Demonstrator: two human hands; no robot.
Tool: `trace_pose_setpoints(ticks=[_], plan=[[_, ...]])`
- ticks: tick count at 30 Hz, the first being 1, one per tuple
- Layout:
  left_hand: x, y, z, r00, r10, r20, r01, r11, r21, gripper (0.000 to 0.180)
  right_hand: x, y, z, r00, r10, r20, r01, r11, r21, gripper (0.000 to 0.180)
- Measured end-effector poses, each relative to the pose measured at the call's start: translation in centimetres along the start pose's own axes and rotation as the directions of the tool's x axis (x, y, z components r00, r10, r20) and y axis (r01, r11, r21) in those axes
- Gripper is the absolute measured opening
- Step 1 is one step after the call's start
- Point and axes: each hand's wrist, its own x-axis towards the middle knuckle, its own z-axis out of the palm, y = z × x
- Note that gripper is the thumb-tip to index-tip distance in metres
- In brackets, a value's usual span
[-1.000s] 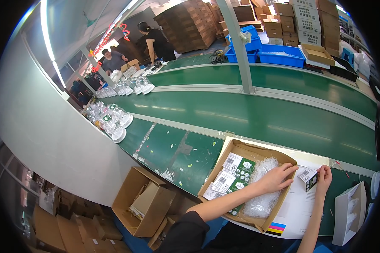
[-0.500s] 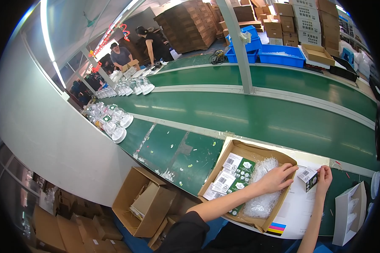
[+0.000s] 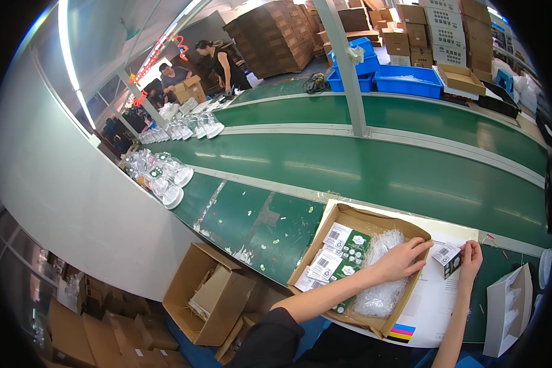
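A shallow brown cardboard tray lies tilted in front of me. Green-and-white printed cards fill its left side, and a heap of clear plastic strands fills its right. My left hand reaches across the heap to the tray's right rim, its fingers apart, with nothing I can make out between them. To the right of the tray, my right hand pinches a small folded card, white on top and dark green on its side.
White printed sheets lie under the tray on the green bench. An upright white box stands at right. Clear domed items are clustered at left, above an open carton. Two people work beyond the green belt.
Both my hands and the card stay where they were. In the background, a person has raised a carton higher, and another person's head and arm have shifted.
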Motion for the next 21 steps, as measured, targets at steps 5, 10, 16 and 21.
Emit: trace_pose_setpoints(ticks=[5, 10, 16, 21], plan=[[0.02, 0.06, -0.01, 1.000, -0.003, 0.000, 0.003, 1.000, -0.004, 0.047, -0.08, -0.21, 0.11, 1.000, -0.002, 0.003, 0.002, 1.000, 0.013, 0.009], [0.05, 0.15, -0.09, 1.000, -0.007, 0.006, 0.007, 1.000, -0.013, 0.047, -0.16, -0.43, 0.23, 1.000, -0.001, -0.002, 0.001, 1.000, 0.004, 0.009], [0.01, 0.09, -0.08, 1.000, 0.006, 0.000, -0.006, 1.000, -0.004, 0.048, -0.28, -0.81, 0.45, 1.000, 0.002, -0.005, -0.001, 1.000, 0.017, 0.009], [0.06, 0.19, -0.23, 1.000, -0.017, 0.022, 0.017, 1.000, -0.019, 0.048, -0.29, -0.89, 0.52, 1.000, -0.002, -0.007, 0.002, 1.000, -0.002, 0.009]])
